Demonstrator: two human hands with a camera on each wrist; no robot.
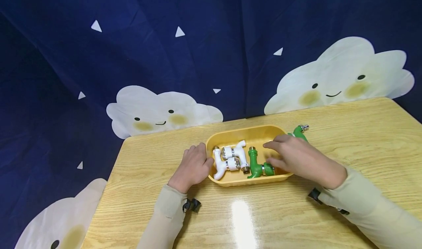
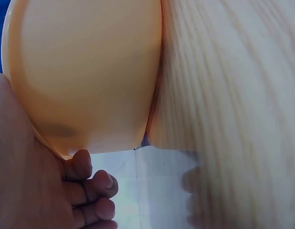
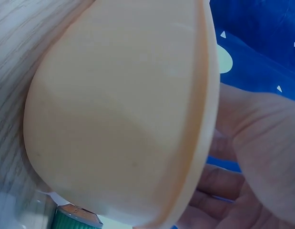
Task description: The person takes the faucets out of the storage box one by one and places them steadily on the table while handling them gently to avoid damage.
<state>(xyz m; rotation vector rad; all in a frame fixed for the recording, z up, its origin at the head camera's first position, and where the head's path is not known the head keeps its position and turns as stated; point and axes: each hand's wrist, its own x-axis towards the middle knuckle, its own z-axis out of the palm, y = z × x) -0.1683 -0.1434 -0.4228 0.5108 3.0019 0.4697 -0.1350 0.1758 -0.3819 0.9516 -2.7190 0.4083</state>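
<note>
A yellow oblong tub (image 1: 230,183) stands on the table. My left hand (image 1: 194,164) holds its left end, with the thumb at the rim and the fingers (image 2: 104,183) curled outside. Inside, on the left, lie two white taps (image 1: 221,165) with ribbed handles. Right of them lies a green tap (image 1: 254,163), its ribbed handle toward my right hand (image 1: 293,157). That hand reaches over the tub's right rim, thumb and index finger apart with nothing between them. Another green tap (image 1: 299,132) lies outside the tub, partly hidden behind my right hand.
The wooden table (image 1: 148,190) extends to both sides of the tub. Behind its far edge hangs a dark blue cloth (image 1: 197,58) printed with white clouds and triangles. A strip of glare (image 1: 243,219) crosses the near tabletop.
</note>
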